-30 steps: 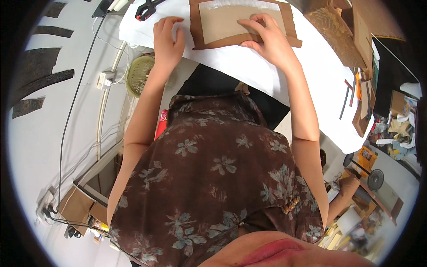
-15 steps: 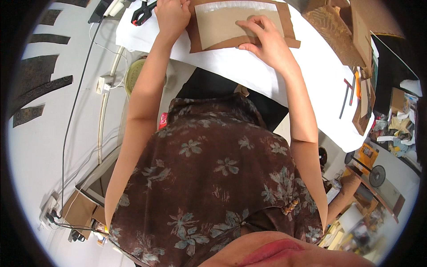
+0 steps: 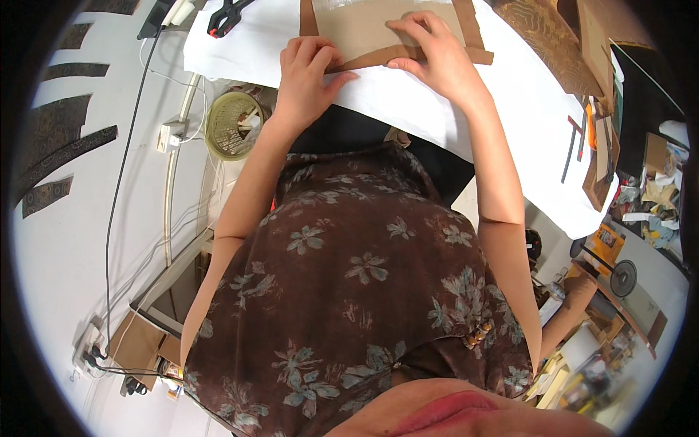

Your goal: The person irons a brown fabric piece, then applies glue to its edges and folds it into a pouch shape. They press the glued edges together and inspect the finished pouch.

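Left hand (image 3: 309, 81) has gone from the board's (image 3: 364, 33) left side to its near-left corner

Half a second ago it was up along the left edge, now it's at that near corner, while the right hand (image 3: 440, 60) has hardly budged at the board's near right. The board also sits a bit higher in view, but that could just be the head tilting.

The board's the tan panel lying flat on the white tabletop (image 3: 531, 109), with a brown sheet (image 3: 472, 33) poking out past its left, right and near edges. Left fingers are bent over the corner; can't tell if they've pinched anything. Right ones are spread wide, index on or just above the board's face, thumb by the near edge. Black clamp (image 3: 227, 18) is off to the board's left, well apart.

Handling-wise, I'd guess the board is light and stiffish, like card, and might skid if pushed from one side. The sheet looks thinner and softer (cloth, leather, paper? no idea), so it'd probably crease. I'd steady the board near its middle and grab the sheet by the overhang. Keep off the whitish strip (image 3: 342, 4) at the far edge, could be tacky.
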The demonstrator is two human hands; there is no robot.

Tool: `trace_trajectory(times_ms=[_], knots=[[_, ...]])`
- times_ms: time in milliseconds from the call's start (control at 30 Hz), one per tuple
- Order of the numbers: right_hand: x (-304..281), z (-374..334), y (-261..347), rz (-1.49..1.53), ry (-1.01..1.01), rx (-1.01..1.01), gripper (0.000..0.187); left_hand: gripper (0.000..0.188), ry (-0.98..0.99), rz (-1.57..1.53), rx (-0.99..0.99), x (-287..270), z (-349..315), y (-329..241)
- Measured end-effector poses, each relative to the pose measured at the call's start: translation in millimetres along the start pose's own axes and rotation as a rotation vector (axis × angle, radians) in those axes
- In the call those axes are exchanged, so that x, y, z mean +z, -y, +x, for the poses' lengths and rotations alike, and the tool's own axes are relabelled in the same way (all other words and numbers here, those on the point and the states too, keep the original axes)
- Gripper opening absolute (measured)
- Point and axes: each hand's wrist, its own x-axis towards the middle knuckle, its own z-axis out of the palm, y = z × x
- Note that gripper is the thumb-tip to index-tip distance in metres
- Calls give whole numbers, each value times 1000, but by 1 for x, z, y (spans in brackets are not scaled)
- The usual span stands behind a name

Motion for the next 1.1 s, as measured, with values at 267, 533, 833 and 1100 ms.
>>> trace_trajectory(times_ms=[267, 533, 833, 1100], knots=[[-21, 7, 17, 121, 59, 39, 55, 25, 141, -199, -246, -3, 5, 15], [-25, 6, 18, 107, 84, 47, 60, 23, -51, 5, 40, -2, 10, -5], [-3, -4, -3, 99, 28, 27, 63, 42, 81, 143, 336, 16, 20, -11], [-5, -3, -17, -110, -59, -123, 63, 44, 103, 146, 468, 10, 35, 0]])
